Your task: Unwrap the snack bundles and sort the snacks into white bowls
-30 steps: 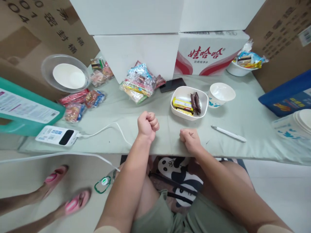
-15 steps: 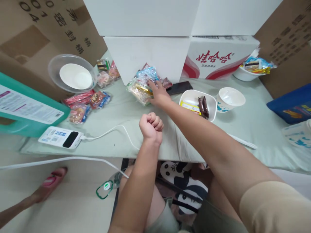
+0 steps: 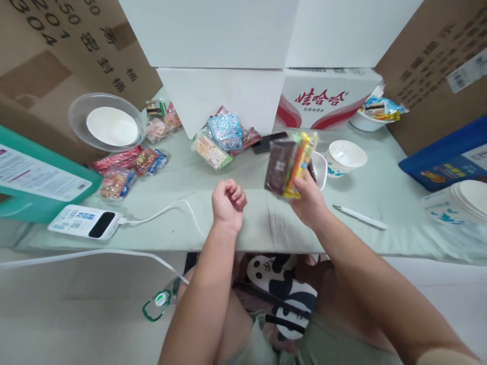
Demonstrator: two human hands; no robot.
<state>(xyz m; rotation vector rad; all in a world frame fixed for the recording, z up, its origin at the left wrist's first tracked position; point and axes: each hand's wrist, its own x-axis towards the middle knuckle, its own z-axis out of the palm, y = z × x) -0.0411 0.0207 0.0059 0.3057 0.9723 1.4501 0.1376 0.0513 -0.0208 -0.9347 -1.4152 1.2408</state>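
My right hand (image 3: 311, 204) grips several wrapped snacks, among them a dark brown packet (image 3: 279, 166) and a yellow-orange packet (image 3: 302, 158), slightly blurred. They are held up in front of a white square bowl (image 3: 320, 171), hiding most of it. My left hand (image 3: 228, 204) rests near the table's front edge, its fingers curled into a loose fist with nothing visible inside. Beyond it lies a small pile with a light blue packet (image 3: 225, 133), a pale wrapped bar (image 3: 212, 151) and dark red wrappers (image 3: 249, 139).
A dark phone (image 3: 266, 143) lies behind the raised packets. Paper cups (image 3: 344, 157) and a white pen (image 3: 359, 217) are on the right. At left are more snack packets (image 3: 117, 181), a clear bowl (image 3: 78, 124), a white cabled device (image 3: 83, 222) and a green container (image 3: 38, 177). Boxes line the back.
My right hand has left the snack pile and moved right and nearer, now holding several packets. The pile is smaller. My left hand stays curled, its fingers slightly looser.
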